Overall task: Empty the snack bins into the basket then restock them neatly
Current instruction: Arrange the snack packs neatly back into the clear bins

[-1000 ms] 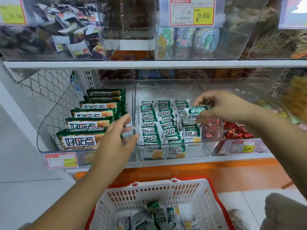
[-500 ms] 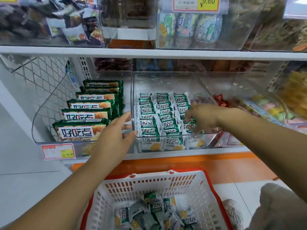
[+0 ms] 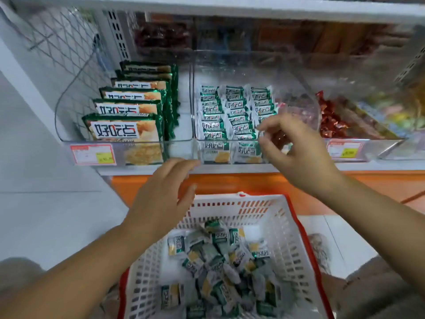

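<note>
Left hand: the left hand (image 3: 165, 194) hangs over the basket's 11 o'clock corner, palm down. Its fingers are straight and pressed together, with the thumb out toward 3 o'clock. The fingertips reach the shelf lip below the mid bin's front left corner; whether they touch it cannot be told.
Right hand: the right hand (image 3: 296, 153) is at the mid bin's 5 o'clock corner, over the front wall. The fingers are loosely curled. Forefinger and thumb tips point to 9 o'clock with a small gap between them, just beside the nearest packs; it is too blurred to tell if they touch one.
Mid bin: the clear mid bin (image 3: 230, 63) sits on the shelf at 12 o'clock from the basket.
Small packs: green-and-white small packs (image 3: 212, 125) stand in three rows running front to back in the mid bin. The right hand partly hides the row at 3 o'clock.
Basket: the white basket (image 3: 282, 229) with a red rim is on the floor at 6 o'clock from the shelf, between the forearms.
Loose packs: loose packs (image 3: 216, 259) lie in a jumbled heap on the basket's bottom.
Left bin: the left bin (image 3: 181, 125) is at 9 o'clock, just beside the mid bin.
Big packs: big packs (image 3: 124, 130) stand in the left bin in one row.
Tag: a red-and-yellow tag (image 3: 93, 154) is on the left bin's front.
Sweets: red sweets (image 3: 331, 120) lie in the bin at 3 o'clock.
Mesh: wire mesh (image 3: 57, 42) is at 10 o'clock.
</note>
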Available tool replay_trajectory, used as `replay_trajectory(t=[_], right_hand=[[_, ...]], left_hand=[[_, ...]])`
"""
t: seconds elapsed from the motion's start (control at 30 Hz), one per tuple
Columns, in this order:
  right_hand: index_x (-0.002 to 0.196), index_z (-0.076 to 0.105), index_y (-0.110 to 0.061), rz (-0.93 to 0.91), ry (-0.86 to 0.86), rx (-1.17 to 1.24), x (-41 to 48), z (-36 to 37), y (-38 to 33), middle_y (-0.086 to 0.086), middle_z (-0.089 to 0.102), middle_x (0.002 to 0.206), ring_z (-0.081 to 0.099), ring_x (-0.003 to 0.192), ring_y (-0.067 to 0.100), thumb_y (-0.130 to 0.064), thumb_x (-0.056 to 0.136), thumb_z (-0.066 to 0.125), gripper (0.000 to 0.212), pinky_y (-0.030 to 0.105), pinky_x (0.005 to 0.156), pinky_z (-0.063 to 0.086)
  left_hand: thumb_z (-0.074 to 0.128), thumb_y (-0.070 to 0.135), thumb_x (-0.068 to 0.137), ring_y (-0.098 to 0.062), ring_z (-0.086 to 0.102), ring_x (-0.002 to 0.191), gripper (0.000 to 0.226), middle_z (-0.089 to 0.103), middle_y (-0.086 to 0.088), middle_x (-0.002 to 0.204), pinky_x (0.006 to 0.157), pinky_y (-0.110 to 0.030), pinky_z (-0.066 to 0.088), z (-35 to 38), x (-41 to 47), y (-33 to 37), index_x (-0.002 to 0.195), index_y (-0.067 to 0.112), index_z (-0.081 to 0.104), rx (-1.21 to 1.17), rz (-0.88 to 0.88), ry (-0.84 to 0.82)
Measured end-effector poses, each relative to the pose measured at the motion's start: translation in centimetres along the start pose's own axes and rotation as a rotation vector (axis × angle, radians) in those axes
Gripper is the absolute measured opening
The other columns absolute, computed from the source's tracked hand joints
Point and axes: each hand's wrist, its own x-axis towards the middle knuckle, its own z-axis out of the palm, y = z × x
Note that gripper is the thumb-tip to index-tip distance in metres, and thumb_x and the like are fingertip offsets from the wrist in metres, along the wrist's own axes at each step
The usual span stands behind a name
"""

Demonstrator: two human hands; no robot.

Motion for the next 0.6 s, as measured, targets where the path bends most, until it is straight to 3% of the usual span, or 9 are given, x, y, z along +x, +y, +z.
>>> replay_trajectory(t=[0.07, 0.2, 0.37, 0.43, 0.5, 0.6], right_hand=[[0.108, 0.060, -0.021, 0.108, -0.150, 0.112, -4.5, 3.7, 0.5, -0.004, 0.059, 0.085, 0.057, 0.072, 0.010, -0.019, 0.091, 0.060, 0.017, 0.021, 0.065, 0.046], [0.127, 0.056, -0.025, 0.538, -0.684, 0.126, -12.3, 11.4, 6.1, -0.009, 0.048, 0.111, 0.054, 0.098, 0.011, -0.027, 0.095, 0.058, 0.032, 0.023, 0.084, 0.043], [0.138, 0.047, -0.021, 0.978, -0.859, 0.303, -20.4, 18.3, 11.4, 0.004, 0.047, 0.133, 0.051, 0.122, 0.028, -0.027, 0.088, 0.069, 0.055, 0.039, 0.098, 0.046], [0.145, 0.037, -0.025, 1.027, -0.880, 0.334, -22.2, 20.1, 11.4, 0.005, 0.046, 0.141, 0.050, 0.125, 0.028, -0.031, 0.089, 0.068, 0.065, 0.042, 0.098, 0.048], [0.148, 0.031, -0.027, 0.958, -0.914, 0.244, -22.9, 21.5, 11.3, 0.007, 0.048, 0.142, 0.055, 0.119, 0.028, -0.041, 0.093, 0.059, 0.063, 0.043, 0.097, 0.048], [0.144, 0.038, -0.028, 0.927, -0.993, 0.193, -22.8, 22.8, 11.0, 0.003, 0.050, 0.140, 0.056, 0.105, 0.016, -0.049, 0.094, 0.054, 0.057, 0.028, 0.087, 0.047]], left_hand=[[0.053, 0.030, 0.098, -0.008, 0.051, 0.115, 0.046, 0.041, 0.011, 0.139, 0.084, -0.022, 0.043, 2.7, -2.1, -1.8, 0.142, 0.030, 0.042, 0.013, -0.088, -0.188], [0.052, 0.031, 0.099, -0.015, 0.047, 0.127, 0.055, 0.028, 0.004, 0.155, 0.097, -0.026, 0.041, 9.7, -6.2, -5.4, 0.149, 0.030, 0.031, 0.006, -0.280, -0.523], [0.053, 0.031, 0.099, -0.022, 0.045, 0.132, 0.058, 0.033, -0.006, 0.154, 0.102, -0.033, 0.040, 16.5, -10.4, -7.5, 0.151, 0.021, 0.030, -0.080, -0.482, -0.732], [0.058, 0.036, 0.093, -0.025, 0.044, 0.133, 0.062, 0.038, -0.009, 0.150, 0.102, -0.030, 0.038, 18.3, -12.0, -8.4, 0.148, 0.017, 0.035, -0.179, -0.617, -0.775], [0.065, 0.036, 0.090, -0.026, 0.048, 0.129, 0.063, 0.043, -0.010, 0.147, 0.097, -0.026, 0.038, 19.7, -13.7, -9.8, 0.145, 0.016, 0.041, -0.199, -0.723, -0.807], [0.070, 0.025, 0.088, -0.030, 0.057, 0.119, 0.053, 0.055, -0.013, 0.135, 0.096, -0.036, 0.047, 20.8, -15.5, -11.2, 0.137, 0.012, 0.053, -0.123, -0.762, -0.830]])
